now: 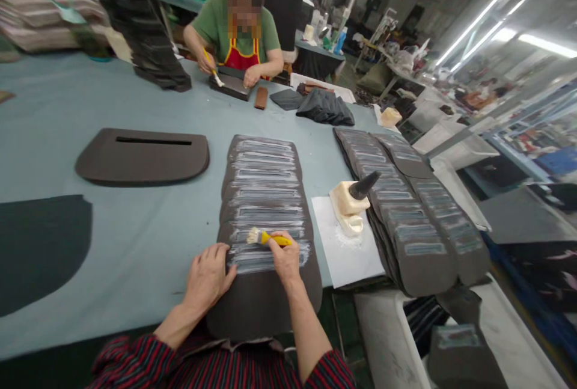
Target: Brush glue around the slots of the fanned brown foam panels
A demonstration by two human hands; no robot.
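A yellow-handled brush is held in my right hand, its pale bristles over a white-streaked strip. Beneath it lies a row of overlapping dark brown pieces, each with a whitish smeared band. My left hand rests at the left edge of these pieces, fingers spread, holding nothing. To the right, a cream container with a black cone-shaped nozzle stands on a white sheet. Farther right are more overlapping streaked pieces.
A slotted dark brown piece and a dark green sheet lie at left. Across the table, a person in a green shirt brushes a dark stack. White bins stand at lower right.
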